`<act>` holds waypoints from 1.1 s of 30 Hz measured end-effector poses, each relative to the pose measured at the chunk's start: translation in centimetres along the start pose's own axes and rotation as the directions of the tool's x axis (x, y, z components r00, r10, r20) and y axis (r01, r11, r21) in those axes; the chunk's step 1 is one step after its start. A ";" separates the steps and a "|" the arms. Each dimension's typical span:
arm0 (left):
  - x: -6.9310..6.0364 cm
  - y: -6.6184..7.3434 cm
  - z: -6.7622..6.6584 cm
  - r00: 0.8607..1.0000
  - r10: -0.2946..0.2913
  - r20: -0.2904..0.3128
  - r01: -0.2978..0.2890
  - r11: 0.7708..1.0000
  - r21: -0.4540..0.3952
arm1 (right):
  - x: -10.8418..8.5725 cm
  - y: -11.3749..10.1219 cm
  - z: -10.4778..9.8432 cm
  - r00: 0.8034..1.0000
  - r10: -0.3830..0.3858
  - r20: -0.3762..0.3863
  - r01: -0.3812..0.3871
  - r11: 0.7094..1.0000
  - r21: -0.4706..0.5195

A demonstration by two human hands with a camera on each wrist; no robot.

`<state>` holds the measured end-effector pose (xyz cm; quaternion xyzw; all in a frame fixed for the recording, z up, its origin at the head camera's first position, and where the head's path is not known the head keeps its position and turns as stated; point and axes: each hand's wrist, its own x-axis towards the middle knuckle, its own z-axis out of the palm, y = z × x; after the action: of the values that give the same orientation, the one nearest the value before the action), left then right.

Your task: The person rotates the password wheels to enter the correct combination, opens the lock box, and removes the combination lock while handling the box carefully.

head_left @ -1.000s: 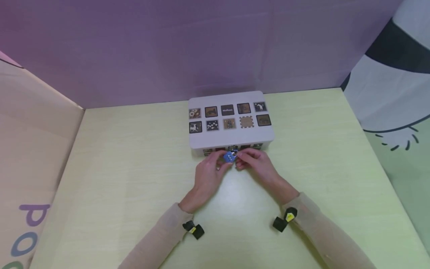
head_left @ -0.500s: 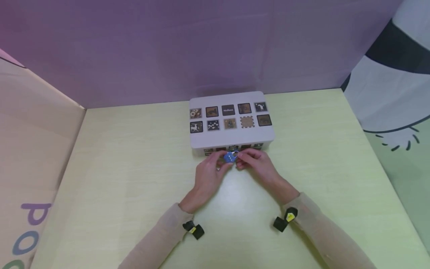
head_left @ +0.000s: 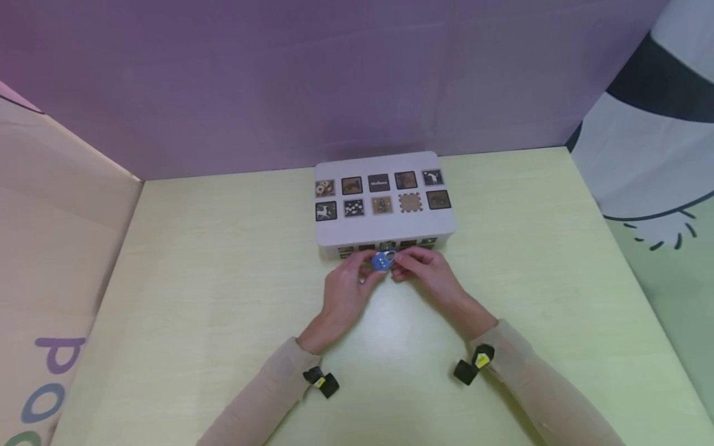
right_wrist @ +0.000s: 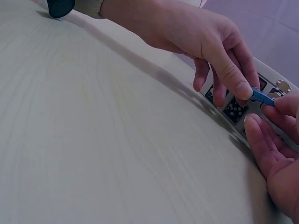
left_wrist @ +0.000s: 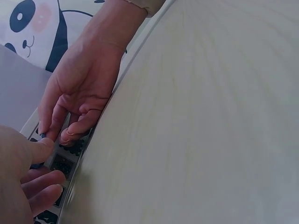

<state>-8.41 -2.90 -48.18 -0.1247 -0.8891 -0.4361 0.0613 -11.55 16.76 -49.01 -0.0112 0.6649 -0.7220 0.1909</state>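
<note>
A small blue padlock (head_left: 382, 261) with a row of dials is held just in front of a white box (head_left: 385, 229). My left hand (head_left: 344, 296) pinches the padlock's body between thumb and fingers. At the shackle side, the thumb and fingertips of my right hand (head_left: 431, 275) pinch the padlock too. In the right wrist view the padlock (right_wrist: 262, 96) shows edge-on between both hands, near a metal latch (right_wrist: 282, 87) on the box's front. My left hand's fingers cover most of the padlock in the left wrist view. Whether the shackle is locked I cannot tell.
The box carries small square pictures on its lid and front, and stands at the back of a pale wooden table (head_left: 223, 297). Behind it rises a purple backdrop (head_left: 279, 80). Printed panels stand at the left and right, one with a panda (left_wrist: 30, 28).
Both hands stay almost in place at the box's front. The padlock has turned very slightly, and its shackle loop shows more plainly beside the right fingertips.
</note>
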 end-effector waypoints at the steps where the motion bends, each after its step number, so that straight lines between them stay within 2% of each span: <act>1: 0.0 0.0 0.0 1.000 -0.001 -0.001 0.001 1.000 0.002 | 0.0 0.0 0.0 1.000 0.000 0.000 0.000 1.000 0.000; 12: 0.1 -0.1 0.0 0.999 -0.039 0.015 0.039 0.999 -0.025 | 0.0 0.1 0.0 1.000 0.006 0.004 -0.006 1.000 0.009; 20: 0.2 0.0 -0.3 0.997 -0.052 0.052 0.053 0.999 -0.013 | -0.2 -0.2 -0.1 1.000 0.020 0.004 -0.019 0.999 -0.036; 33: 0.3 -0.6 -0.9 0.994 0.028 0.101 -0.030 1.000 0.010 | -0.2 -0.4 0.0 0.999 0.009 0.030 -0.006 0.994 -0.109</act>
<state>-8.81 -3.92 -48.00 -0.1592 -0.8918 -0.4230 0.0232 -11.52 16.82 -48.55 -0.0303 0.7004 -0.6837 0.2029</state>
